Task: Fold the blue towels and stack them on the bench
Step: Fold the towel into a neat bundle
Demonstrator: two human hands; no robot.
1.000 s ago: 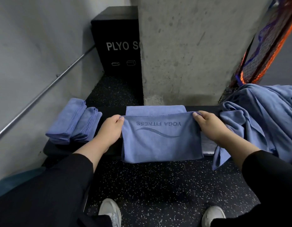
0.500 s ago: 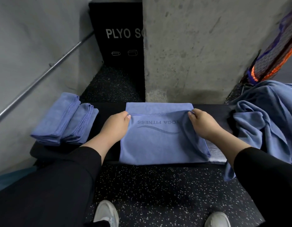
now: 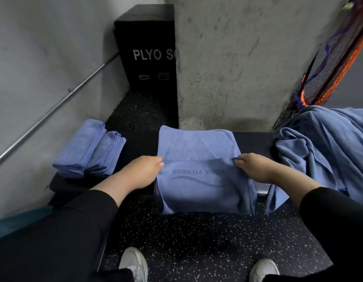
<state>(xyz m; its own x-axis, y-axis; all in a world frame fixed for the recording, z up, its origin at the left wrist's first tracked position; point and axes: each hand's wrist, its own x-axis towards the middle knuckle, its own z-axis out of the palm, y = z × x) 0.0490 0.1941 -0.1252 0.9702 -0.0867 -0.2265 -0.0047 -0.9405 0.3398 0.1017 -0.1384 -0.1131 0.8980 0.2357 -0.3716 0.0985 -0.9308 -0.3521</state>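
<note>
- From my remote seat, far left on the bench (image 3: 135, 143) I count two folded blue towels (image 3: 89, 149) lying side by side, touching, their layered edges turned toward me.
- My left hand (image 3: 140, 173) has its grip pinched narrow on the left corner of the stitched hem of the towel being folded (image 3: 201, 171).
- That towel is plain blue cloth with a darker print reading "YOGA FITNESS" upside down from my view, and a wavy line under it. It lies across the middle of the bench; the far part rests flat on the seat, and the near flap, held up by the hem, droops over the front edge toward the speckled floor (image 3: 196, 241).
- My right hand (image 3: 255, 169) mirrors the left, grip narrow, thumb and fingers pinching the hem's right corner.
- Far right, a rumpled heap of unfolded blue towels (image 3: 323, 151) sits on the bench end and spills over the edge; I cannot count how many are in it.
- Behind stand a black plyo box (image 3: 148, 47) and a concrete pillar (image 3: 237, 64). Two pale shoes show at the bottom.
</note>
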